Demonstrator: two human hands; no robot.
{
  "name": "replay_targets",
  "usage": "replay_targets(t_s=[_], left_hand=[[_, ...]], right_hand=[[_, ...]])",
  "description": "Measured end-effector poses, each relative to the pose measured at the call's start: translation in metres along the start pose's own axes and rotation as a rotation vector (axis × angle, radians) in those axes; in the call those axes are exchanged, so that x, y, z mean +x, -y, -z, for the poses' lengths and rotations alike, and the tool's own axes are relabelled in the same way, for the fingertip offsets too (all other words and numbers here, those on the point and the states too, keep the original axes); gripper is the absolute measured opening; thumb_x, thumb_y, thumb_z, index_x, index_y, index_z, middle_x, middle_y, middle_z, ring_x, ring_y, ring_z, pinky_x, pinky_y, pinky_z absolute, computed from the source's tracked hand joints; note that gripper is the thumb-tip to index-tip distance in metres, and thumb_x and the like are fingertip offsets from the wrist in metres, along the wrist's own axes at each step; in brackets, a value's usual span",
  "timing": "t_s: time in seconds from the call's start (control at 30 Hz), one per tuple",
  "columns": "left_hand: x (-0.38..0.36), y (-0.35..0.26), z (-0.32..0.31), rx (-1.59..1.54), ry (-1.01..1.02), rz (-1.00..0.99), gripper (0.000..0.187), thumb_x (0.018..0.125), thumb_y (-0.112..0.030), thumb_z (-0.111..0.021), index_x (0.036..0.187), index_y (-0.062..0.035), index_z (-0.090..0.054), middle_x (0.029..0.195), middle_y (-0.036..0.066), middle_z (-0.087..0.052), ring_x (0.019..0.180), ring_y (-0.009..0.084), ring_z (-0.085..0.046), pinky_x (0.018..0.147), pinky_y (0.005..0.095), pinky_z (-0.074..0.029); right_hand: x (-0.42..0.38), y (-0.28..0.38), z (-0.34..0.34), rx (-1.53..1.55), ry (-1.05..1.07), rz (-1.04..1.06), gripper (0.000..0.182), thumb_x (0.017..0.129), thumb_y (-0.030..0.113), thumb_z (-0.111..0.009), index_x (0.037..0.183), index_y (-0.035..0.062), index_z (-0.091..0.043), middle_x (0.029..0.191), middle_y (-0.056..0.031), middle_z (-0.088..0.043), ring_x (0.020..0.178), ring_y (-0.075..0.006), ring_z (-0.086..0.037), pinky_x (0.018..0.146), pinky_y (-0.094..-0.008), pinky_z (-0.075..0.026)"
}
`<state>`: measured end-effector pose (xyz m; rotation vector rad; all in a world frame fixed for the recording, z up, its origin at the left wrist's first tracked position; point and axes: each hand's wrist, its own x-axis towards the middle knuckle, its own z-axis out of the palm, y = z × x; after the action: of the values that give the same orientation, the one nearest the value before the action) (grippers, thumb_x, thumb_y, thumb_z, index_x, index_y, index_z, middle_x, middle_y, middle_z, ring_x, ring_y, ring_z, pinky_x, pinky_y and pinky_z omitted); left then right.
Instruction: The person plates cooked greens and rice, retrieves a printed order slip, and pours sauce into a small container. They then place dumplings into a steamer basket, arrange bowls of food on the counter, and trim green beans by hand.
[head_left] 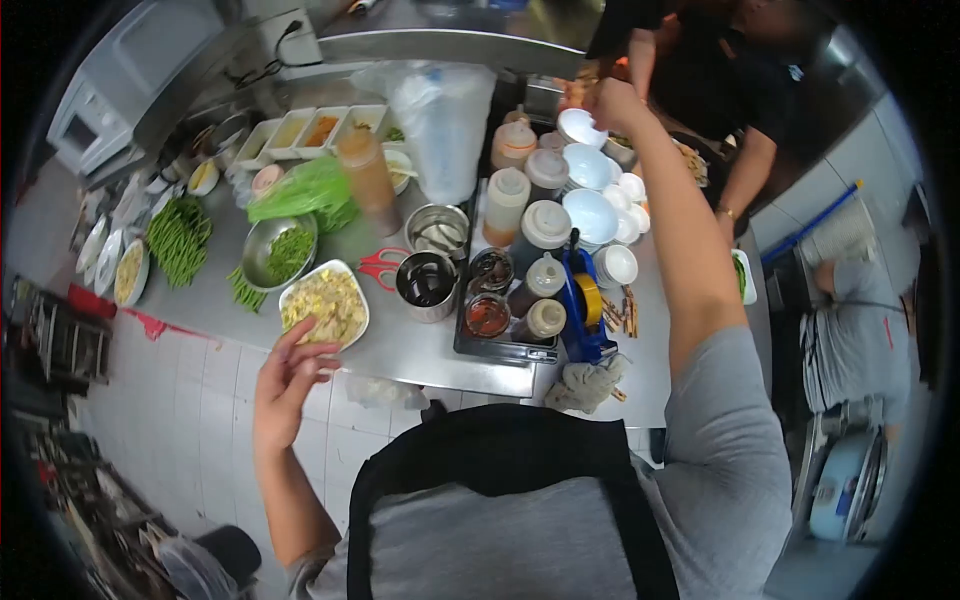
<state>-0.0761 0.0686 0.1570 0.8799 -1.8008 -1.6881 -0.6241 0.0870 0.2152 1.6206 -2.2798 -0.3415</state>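
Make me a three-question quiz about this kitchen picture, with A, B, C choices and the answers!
1. Where are the red scissors?
A. On the counter beside the white plate
B. On the floor
C. In the blue bowl

2. What colour are the beans in the metal bowl?
A. Red
B. Green
C. Purple

3. What is the left hand doing?
A. Pressing flat on the floor
B. Gripping a bottle
C. Touching the food on the white plate

Answers:
1 A, the scissors lie on the steel counter next to the plate.
2 B, the beans are green.
3 C, its fingers reach the plate's near edge.
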Motion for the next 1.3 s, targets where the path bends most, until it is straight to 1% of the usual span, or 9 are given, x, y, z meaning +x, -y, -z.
replay_targets(t_s=[0.07, 0.17, 0.33, 0.5, 0.6, 0.67, 0.7, 0.9, 1.3], left_hand=[[0.0, 0.003, 0.015, 0.013, -0.079, 0.006, 0.048, 0.088, -0.019, -0.052, 0.13, -0.0009, -0.038, 0.1, 0.01, -0.062, 0.086, 0.0152, -0.058, 0.075, 0.0272, -0.045], [0.001, 0.015, 0.025, 0.039, -0.151, 0.036, 0.051, 0.089, -0.024, -0.051, 0.131, -0.0002, -0.037, 0.097, 0.009, -0.063, 0.085, 0.0151, -0.058, 0.074, 0.0263, -0.045], [0.008, 0.018, 0.015, 0.069, -0.154, 0.052, 0.051, 0.089, -0.03, -0.051, 0.13, -0.0029, -0.039, 0.093, 0.007, -0.062, 0.083, 0.014, -0.059, 0.071, 0.0267, -0.046], [0.014, 0.013, 0.005, 0.183, -0.163, 0.05, 0.042, 0.088, -0.019, -0.051, 0.125, -0.0022, -0.045, 0.071, 0.003, -0.058, 0.067, 0.0103, -0.056, 0.065, 0.0244, -0.046], [0.032, 0.002, 0.015, 0.397, -0.439, 0.064, 0.047, 0.08, 0.003, -0.048, 0.127, -0.0056, -0.045, 0.054, -0.004, -0.043, 0.054, 0.0039, -0.047, 0.052, 0.0179, -0.04], [0.061, 0.001, 0.046, 0.531, -0.428, -0.324, 0.057, 0.077, 0.005, -0.05, 0.131, -0.0109, -0.042, 0.109, 0.009, -0.059, 0.101, 0.0153, -0.055, 0.077, 0.0252, -0.046], [0.075, -0.014, 0.06, 0.509, -0.394, -0.24, 0.058, 0.078, 0.002, -0.053, 0.132, -0.012, -0.039, 0.132, 0.01, -0.045, 0.122, 0.0195, -0.042, 0.087, 0.0311, -0.043], [0.244, 0.015, 0.239, 1.191, -0.726, -0.077, 0.024, 0.081, -0.024, -0.054, 0.082, -0.001, -0.06, 0.091, 0.02, -0.062, 0.084, 0.0362, -0.059, 0.076, 0.043, -0.046], [0.499, 0.209, 0.366, 1.188, -0.651, -0.15, 0.073, 0.072, -0.025, -0.064, 0.132, -0.0003, -0.029, 0.127, 0.019, -0.046, 0.107, 0.033, -0.053, 0.091, 0.0385, -0.043]], right_hand=[[-0.011, -0.043, -0.02, -0.058, 0.442, -0.081, 0.025, 0.059, -0.003, -0.067, 0.083, 0.0031, -0.067, 0.078, -0.0129, -0.066, 0.065, -0.0214, -0.066, 0.059, -0.0312, -0.053], [-0.06, -0.08, -0.053, 0.787, 0.646, -0.703, 0.023, 0.064, -0.009, -0.064, 0.087, -0.0017, -0.064, 0.079, -0.0149, -0.065, 0.068, -0.0216, -0.067, 0.06, -0.0276, -0.056], [-0.099, -0.104, -0.112, 0.903, 0.802, -0.67, 0.023, 0.068, -0.009, -0.062, 0.091, -0.0053, -0.062, 0.084, -0.0157, -0.064, 0.069, -0.0228, -0.067, 0.06, -0.0282, -0.056], [-0.111, -0.093, -0.145, 0.891, 0.644, -0.508, 0.023, 0.071, 0.003, -0.064, 0.094, 0.0, -0.063, 0.082, -0.0115, -0.064, 0.067, -0.0218, -0.066, 0.052, -0.0319, -0.055], [-0.116, -0.073, -0.145, 1.014, 0.118, -0.496, 0.024, 0.074, 0.008, -0.062, 0.097, 0.003, -0.062, 0.071, -0.0046, -0.061, 0.055, -0.0136, -0.059, 0.045, -0.0269, -0.047], [-0.12, -0.057, -0.121, 1.081, 0.003, -0.437, 0.027, 0.074, 0.009, -0.059, 0.1, 0.0018, -0.062, 0.071, -0.0057, -0.061, 0.061, -0.0123, -0.058, 0.055, -0.0248, -0.045], [-0.127, -0.041, -0.095, 1.131, -0.008, -0.382, 0.029, 0.075, 0.006, -0.057, 0.103, 0.0017, -0.061, 0.071, -0.0046, -0.06, 0.064, -0.0108, -0.057, 0.057, -0.0241, -0.044], [-0.167, -0.003, -0.045, 1.249, -0.04, -0.36, 0.032, 0.081, 0.005, -0.056, 0.113, 0.0015, -0.055, 0.082, -0.0011, -0.057, 0.074, -0.0083, -0.052, 0.067, -0.0219, -0.044], [-0.285, 0.115, 0.031, 0.625, 0.03, -0.907, 0.033, 0.073, 0.0, -0.062, 0.106, 0.0036, -0.059, 0.069, -0.0075, -0.058, 0.064, -0.0121, -0.054, 0.062, -0.0266, -0.045]])
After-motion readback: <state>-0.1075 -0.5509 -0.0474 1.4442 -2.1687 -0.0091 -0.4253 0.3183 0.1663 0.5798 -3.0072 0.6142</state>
